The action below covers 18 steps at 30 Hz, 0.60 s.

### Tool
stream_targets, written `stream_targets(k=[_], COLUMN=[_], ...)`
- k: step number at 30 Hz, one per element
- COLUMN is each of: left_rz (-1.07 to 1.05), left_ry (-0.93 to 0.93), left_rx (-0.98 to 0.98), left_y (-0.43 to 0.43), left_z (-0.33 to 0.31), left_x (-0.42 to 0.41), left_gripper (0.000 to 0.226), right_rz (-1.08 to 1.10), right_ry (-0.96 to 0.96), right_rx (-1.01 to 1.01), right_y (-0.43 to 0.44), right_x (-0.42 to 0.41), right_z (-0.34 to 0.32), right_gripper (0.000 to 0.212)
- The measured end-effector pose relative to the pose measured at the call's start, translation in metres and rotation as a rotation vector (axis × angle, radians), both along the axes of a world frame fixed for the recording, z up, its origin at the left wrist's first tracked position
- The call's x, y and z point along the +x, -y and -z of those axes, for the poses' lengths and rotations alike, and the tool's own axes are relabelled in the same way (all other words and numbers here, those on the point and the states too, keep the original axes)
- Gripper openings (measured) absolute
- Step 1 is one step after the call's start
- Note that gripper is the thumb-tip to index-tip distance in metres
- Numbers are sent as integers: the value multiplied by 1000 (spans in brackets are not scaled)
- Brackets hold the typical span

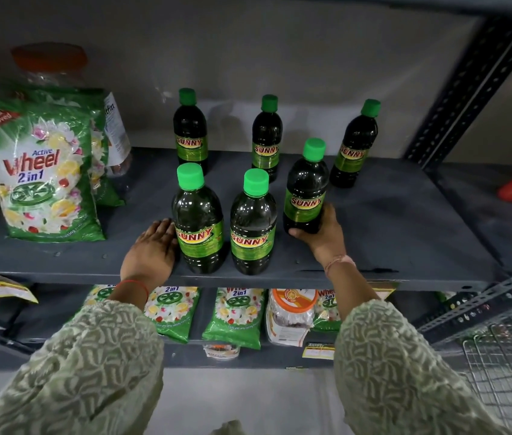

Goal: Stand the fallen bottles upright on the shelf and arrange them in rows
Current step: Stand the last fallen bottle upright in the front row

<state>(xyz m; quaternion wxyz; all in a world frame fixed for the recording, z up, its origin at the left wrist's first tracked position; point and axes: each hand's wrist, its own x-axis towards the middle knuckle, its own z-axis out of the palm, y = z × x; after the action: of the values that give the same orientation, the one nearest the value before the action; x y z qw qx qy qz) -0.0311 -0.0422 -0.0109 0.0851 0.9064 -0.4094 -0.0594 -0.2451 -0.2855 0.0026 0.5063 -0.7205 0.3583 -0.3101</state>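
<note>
Several dark bottles with green caps and "SUNNY" labels stand upright on the grey shelf (389, 221). Three stand at the back: the back left bottle (190, 133), the back middle bottle (266, 139) and the back right bottle (355, 146). Two stand at the front: the front left bottle (199, 221) and the front middle bottle (253, 224). My right hand (323, 237) grips the base of a sixth bottle (305, 189), upright and a little behind the front pair. My left hand (151, 249) rests flat on the shelf, fingers against the front left bottle's side.
Green "Wheel" detergent packs (41, 171) and a jar with an orange lid (51, 64) stand at the shelf's left. A perforated metal upright (468, 83) bounds the right side. More packs and a jar (290, 312) fill the lower shelf. A wire basket (505, 372) sits at lower right.
</note>
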Motion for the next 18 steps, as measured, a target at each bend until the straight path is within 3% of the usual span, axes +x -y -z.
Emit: stream_targets(k=[3, 18], left_rz=[0, 27], left_ry=[-13, 22], left_rx=[-31, 16], left_y=[0, 0], left_z=[-1, -1], left_x=[0, -2], left_gripper=[51, 51], right_rz=[68, 25], right_ry=[-39, -70], right_rx=[-90, -199], right_y=[-10, -60], right_x=[-1, -54], right_z=[-1, 13], right_gripper=[65, 64])
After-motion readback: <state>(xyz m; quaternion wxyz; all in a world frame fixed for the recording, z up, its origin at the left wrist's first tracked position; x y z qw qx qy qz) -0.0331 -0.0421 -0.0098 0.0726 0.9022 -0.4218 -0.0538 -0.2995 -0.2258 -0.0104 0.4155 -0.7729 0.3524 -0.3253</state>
